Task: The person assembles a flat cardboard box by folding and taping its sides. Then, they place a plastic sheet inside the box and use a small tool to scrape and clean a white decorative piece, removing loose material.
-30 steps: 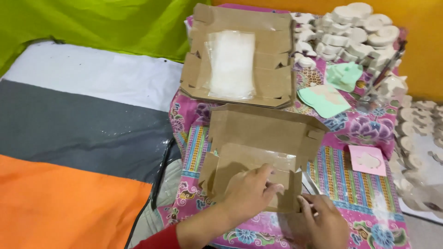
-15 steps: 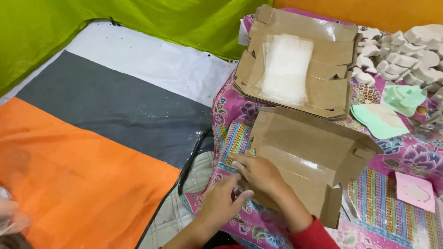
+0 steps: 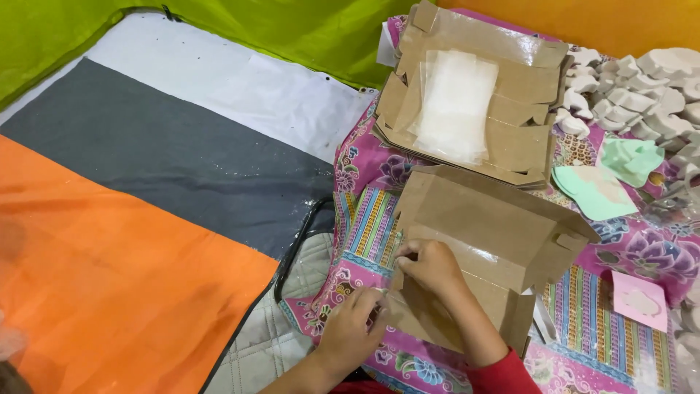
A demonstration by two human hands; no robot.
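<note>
Brown cardboard box (image 3: 488, 241), half folded, sits on the patterned pink cloth (image 3: 364, 211) at lower centre-right, lid flap raised toward the back, side tabs sticking out at right. Inner face shows a shiny clear window strip.

Right hand (image 3: 432, 266) rests on the box's near-left corner, fingers curled and pinching the cardboard edge there. Red sleeve (image 3: 503, 376) at the wrist. Left hand (image 3: 355, 328) lies lower left, just beside the box's front-left edge, fingers bent and close together, pressing on the edge of the flap; whether it actually grips it I cannot tell.

Behind the box, touching distance away: stack of flat unfolded boxes (image 3: 474, 117) of the same brown card, with a bundle of clear plastic sheets (image 3: 456, 102) lying on top.

Right of the stack: pile of white moulded shapes (image 3: 642, 95), many, heaped. Below them, two pale green shapes (image 3: 609, 179) flat on the cloth. Further down right, a pink card (image 3: 640, 300) bearing one pale shape.

Left of the cloth: black cord (image 3: 299, 241) curving along its border, then a large mat in orange (image 3: 109, 284), grey (image 3: 160, 153) and white (image 3: 240, 87) bands. Green fabric (image 3: 219, 29) along the top edge.
</note>
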